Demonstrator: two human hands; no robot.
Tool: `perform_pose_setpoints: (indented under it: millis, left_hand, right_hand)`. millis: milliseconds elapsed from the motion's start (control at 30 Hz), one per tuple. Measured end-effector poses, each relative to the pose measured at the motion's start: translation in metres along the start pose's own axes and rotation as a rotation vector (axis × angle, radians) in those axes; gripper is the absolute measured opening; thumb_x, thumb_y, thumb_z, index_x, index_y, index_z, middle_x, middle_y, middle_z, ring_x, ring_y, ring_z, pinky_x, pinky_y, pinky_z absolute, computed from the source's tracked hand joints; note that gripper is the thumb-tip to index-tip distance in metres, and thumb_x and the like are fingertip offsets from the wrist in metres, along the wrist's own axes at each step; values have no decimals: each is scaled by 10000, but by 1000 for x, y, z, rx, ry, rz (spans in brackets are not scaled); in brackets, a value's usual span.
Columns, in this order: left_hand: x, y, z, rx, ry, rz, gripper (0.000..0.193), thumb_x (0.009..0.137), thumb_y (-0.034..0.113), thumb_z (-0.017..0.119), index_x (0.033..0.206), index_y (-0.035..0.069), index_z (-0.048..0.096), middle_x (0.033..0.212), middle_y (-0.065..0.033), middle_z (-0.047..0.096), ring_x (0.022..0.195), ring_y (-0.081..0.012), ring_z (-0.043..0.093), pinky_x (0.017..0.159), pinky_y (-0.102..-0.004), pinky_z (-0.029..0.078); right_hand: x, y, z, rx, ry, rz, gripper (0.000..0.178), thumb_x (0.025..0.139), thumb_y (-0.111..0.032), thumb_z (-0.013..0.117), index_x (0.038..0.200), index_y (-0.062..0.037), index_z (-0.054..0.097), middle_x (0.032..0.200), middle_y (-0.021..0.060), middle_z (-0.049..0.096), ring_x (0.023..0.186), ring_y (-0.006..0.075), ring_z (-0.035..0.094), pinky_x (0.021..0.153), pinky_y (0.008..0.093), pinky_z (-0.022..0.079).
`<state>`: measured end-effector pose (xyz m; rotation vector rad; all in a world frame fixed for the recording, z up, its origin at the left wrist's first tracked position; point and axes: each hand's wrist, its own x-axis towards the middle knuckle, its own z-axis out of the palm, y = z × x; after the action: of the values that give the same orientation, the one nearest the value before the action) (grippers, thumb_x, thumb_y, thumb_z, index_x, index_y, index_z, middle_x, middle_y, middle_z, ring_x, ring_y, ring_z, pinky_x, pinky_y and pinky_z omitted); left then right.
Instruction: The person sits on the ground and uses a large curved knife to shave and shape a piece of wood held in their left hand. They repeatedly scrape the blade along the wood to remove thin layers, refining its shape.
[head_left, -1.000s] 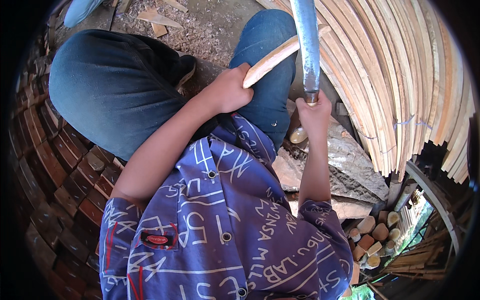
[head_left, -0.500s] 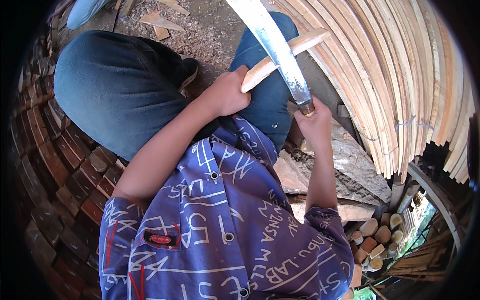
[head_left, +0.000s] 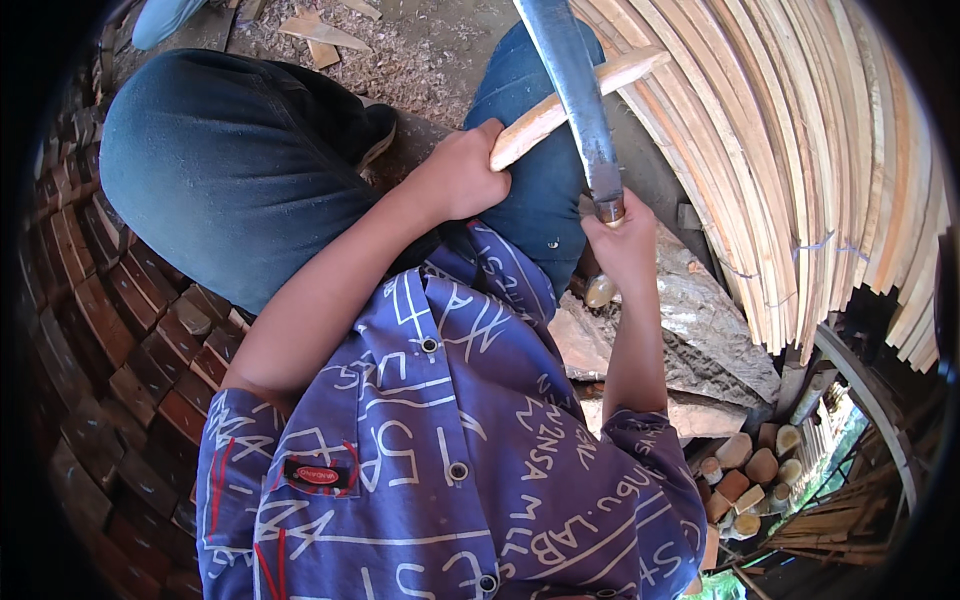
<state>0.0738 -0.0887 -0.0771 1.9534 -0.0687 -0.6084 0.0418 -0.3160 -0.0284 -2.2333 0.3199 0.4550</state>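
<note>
My left hand (head_left: 462,172) is closed around the near end of a pale wooden stick (head_left: 535,128), which slants up to the right above my knee. My right hand (head_left: 622,240) grips the wooden handle of a machete (head_left: 577,85). Its long, broad steel blade points away from me and crosses over the stick near the middle; whether the edge touches the wood I cannot tell. The blade's tip runs out past the upper edge of the view. My fingers curl out of sight beneath the stick and around the handle.
Long pale wooden strips (head_left: 750,150) stand bundled at the right. Stacked reddish-brown blocks (head_left: 130,330) fill the left side. A rough log (head_left: 705,320) lies beside my right forearm, with cut wood ends (head_left: 745,470) below it. Shavings and wood scraps (head_left: 322,40) cover the ground ahead.
The machete has turned more upright and its blade now shows a duller face. It crosses the stick a little farther toward the far end. The stick and my left hand have shifted slightly right.
</note>
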Motion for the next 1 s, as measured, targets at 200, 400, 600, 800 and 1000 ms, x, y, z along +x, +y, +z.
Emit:
perform_pose_setpoints:
  millis: [200, 400, 600, 800, 1000]
  left_hand:
    - [1, 5, -8, -49, -86, -42, 293, 724, 106, 566, 978, -36, 527, 860, -271, 606, 861, -420, 594, 778, -443, 467]
    - [1, 0, -4, -227, -133, -59, 185, 743, 72, 548, 907, -4, 509, 807, -152, 556, 757, -249, 545, 714, -355, 432]
    - [-2, 6, -4, -194, -100, -64, 167, 746, 75, 550, 890, 2, 505, 756, -148, 542, 722, -246, 539, 693, -364, 434]
    - [-1, 13, -5, -61, -76, -81, 378, 733, 136, 579, 1052, -67, 562, 940, -303, 629, 938, -446, 609, 826, -444, 486]
    - [-3, 12, 0, 53, -15, -77, 385, 737, 134, 577, 1066, -65, 565, 957, -320, 622, 964, -463, 590, 880, -481, 477]
  right_hand:
    - [1, -4, -3, 328, -218, 220, 155, 774, -14, 702, 881, -8, 591, 636, -3, 546, 523, 54, 500, 488, 217, 397]
    - [-15, -12, 25, 482, -28, -34, 135, 864, -59, 668, 934, -6, 566, 702, 21, 600, 559, 54, 547, 499, 217, 442]
    - [-11, -21, 25, 113, 190, -186, 184, 859, -97, 673, 974, -14, 557, 735, 107, 652, 628, 139, 643, 555, 288, 492]
    - [-4, -33, 21, -253, 308, -466, 235, 782, -65, 696, 960, -29, 547, 732, 144, 630, 623, 283, 645, 572, 375, 501]
    - [18, -34, 20, -656, 202, -441, 137, 708, -103, 703, 786, -70, 595, 730, 123, 631, 647, 299, 644, 552, 426, 488]
